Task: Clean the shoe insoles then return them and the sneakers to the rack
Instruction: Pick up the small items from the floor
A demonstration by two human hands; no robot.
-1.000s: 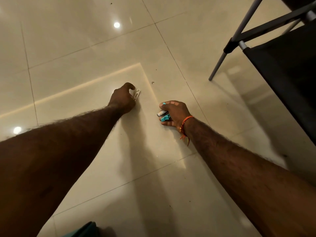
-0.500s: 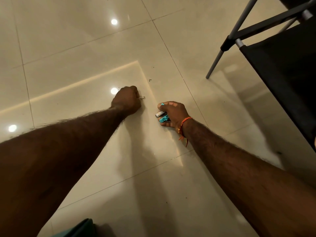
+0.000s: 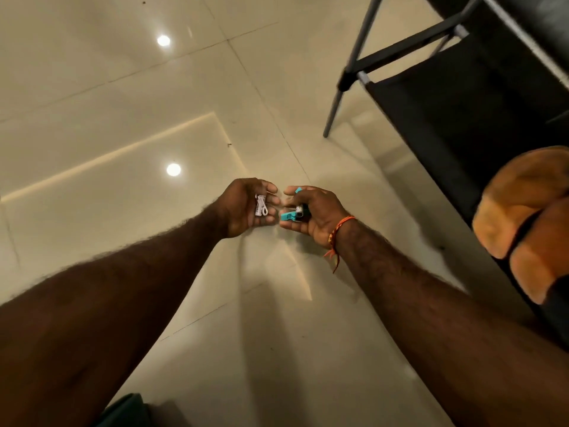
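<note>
You are looking at a home interior: glossy cream floor tiles [image 3: 277,72] are reflecting ceiling lights, and a black fabric shoe rack [image 3: 462,124] on metal legs is standing at right.

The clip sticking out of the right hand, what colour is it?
Teal, seen in the head view: the clip pokes out of the right hand.

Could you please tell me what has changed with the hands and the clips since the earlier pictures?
The left hand took the pale clip off the floor, rose and turned palm up, fingers curled round it. The right hand also rose from the floor and came close to the left. It grips the same teal clips as before, and the black rack stands where it was.
</note>
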